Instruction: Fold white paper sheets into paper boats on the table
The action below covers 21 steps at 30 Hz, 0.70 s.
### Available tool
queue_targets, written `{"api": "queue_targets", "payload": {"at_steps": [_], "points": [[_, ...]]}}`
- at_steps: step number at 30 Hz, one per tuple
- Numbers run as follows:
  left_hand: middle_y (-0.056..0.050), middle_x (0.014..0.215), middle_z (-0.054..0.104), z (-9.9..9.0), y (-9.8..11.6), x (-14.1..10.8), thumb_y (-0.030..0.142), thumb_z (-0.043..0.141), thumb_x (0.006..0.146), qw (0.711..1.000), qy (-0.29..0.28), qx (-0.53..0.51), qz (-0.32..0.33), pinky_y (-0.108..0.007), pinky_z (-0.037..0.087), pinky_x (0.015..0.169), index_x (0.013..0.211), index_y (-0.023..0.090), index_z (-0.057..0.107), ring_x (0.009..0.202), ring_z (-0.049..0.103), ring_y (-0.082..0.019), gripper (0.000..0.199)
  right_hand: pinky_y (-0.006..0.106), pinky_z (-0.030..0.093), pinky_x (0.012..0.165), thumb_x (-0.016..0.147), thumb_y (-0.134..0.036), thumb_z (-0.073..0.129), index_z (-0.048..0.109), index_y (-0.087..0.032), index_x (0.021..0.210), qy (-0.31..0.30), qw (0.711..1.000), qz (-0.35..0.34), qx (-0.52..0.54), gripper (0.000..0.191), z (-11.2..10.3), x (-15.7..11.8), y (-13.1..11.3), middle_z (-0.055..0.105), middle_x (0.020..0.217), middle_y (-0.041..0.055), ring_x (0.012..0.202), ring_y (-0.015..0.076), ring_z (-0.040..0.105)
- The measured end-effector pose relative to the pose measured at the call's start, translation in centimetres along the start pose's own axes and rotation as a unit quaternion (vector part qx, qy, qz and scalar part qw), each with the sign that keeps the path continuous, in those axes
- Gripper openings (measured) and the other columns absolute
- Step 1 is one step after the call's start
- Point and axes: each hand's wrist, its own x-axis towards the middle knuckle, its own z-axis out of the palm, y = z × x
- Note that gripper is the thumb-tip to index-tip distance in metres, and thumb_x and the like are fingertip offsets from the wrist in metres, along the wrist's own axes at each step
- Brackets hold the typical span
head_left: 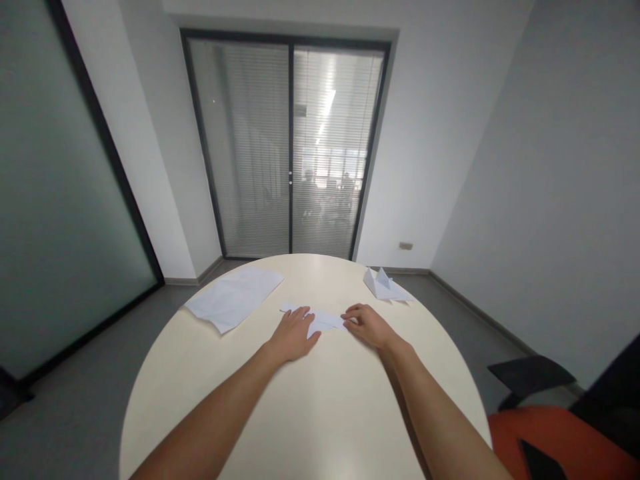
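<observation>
A small folded white paper lies on the round cream table, between my hands. My left hand rests flat over the paper's left part with its fingers spread, pressing on it. At the paper's right end, my right hand has its fingers bent and drawn together at the tip. Part of the paper is hidden under my left hand.
Larger white sheets lie at the table's back left. Folded white paper shapes with upright points stand near the back right edge. An orange chair with black armrests is at the lower right.
</observation>
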Motion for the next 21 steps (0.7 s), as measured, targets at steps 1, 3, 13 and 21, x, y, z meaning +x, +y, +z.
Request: {"api": "queue_targets", "payload": {"at_steps": [1, 3, 13, 21], "points": [[-0.017, 0.147, 0.047, -0.1, -0.04, -0.01, 0.046, 0.042, 0.096, 1.0, 0.004, -0.001, 0.006, -0.048, 0.032, 0.113, 0.135, 0.015, 0.053, 0.136, 0.043, -0.03, 0.051, 0.033, 0.048, 0.09, 0.089, -0.033, 0.058, 0.076, -0.021, 0.109, 0.001, 1.0, -0.014, 0.011, 0.03, 0.03, -0.01, 0.15, 0.072, 0.111, 0.0096, 0.097, 0.0225, 0.064], [-0.017, 0.142, 0.05, -0.34, -0.04, -0.03, 0.044, 0.042, 0.096, 1.0, 0.014, -0.001, 0.016, -0.044, 0.037, 0.11, 0.133, 0.014, 0.055, 0.129, 0.05, -0.029, 0.049, 0.033, 0.049, 0.088, 0.089, -0.033, 0.057, 0.077, -0.022, 0.109, 0.0, 0.999, -0.032, 0.025, 0.03, 0.06, -0.02, 0.23, 0.072, 0.11, 0.0096, 0.094, 0.022, 0.065], [-0.013, 0.129, 0.059, -0.6, -0.26, -0.03, 0.043, 0.042, 0.098, 0.998, 0.046, -0.002, 0.034, -0.039, 0.044, 0.103, 0.129, 0.017, 0.059, 0.116, 0.058, -0.027, 0.044, 0.034, 0.049, 0.091, 0.09, -0.033, 0.057, 0.077, -0.023, 0.109, 0.001, 0.998, -0.06, 0.037, 0.029, 0.19, 0.04, -0.47, 0.072, 0.112, 0.0088, 0.098, 0.0227, 0.065], [-0.011, 0.123, 0.063, -0.18, -0.51, 0.13, 0.039, 0.044, 0.098, 0.996, 0.074, -0.007, 0.046, -0.038, 0.046, 0.1, 0.123, 0.017, 0.063, 0.111, 0.06, -0.025, 0.038, 0.034, 0.049, 0.087, 0.09, -0.032, 0.058, 0.076, -0.022, 0.106, 0.01, 0.997, -0.06, 0.055, 0.026, 0.57, 0.16, -0.52, 0.072, 0.105, 0.0077, 0.092, 0.0219, 0.065]]}}
